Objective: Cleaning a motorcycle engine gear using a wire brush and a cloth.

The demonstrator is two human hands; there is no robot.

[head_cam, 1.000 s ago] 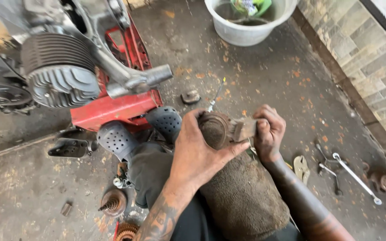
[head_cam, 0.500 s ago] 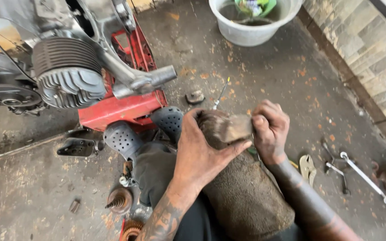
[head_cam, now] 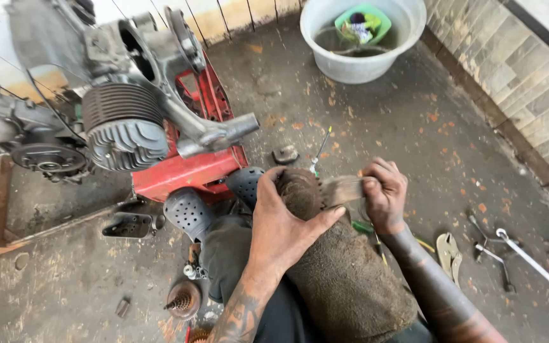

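Fingers of left hand (head_cam: 284, 225) half hide the gear (head_cam: 300, 190); right hand (head_cam: 386, 194) grips a brush (head_cam: 341, 189).

Just one cam, head-mounted, tilted steeply down over lap at concrete floor (head_cam: 414, 127). Pretty close, hands near bottom centre. Engine (head_cam: 122, 121) sits upper left, white basin (head_cam: 351, 63) beyond it, top edge.

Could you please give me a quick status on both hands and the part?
Left hand grips rusty gear on the knee. Right hand holds flat brush against its teeth. Nothing in the way.
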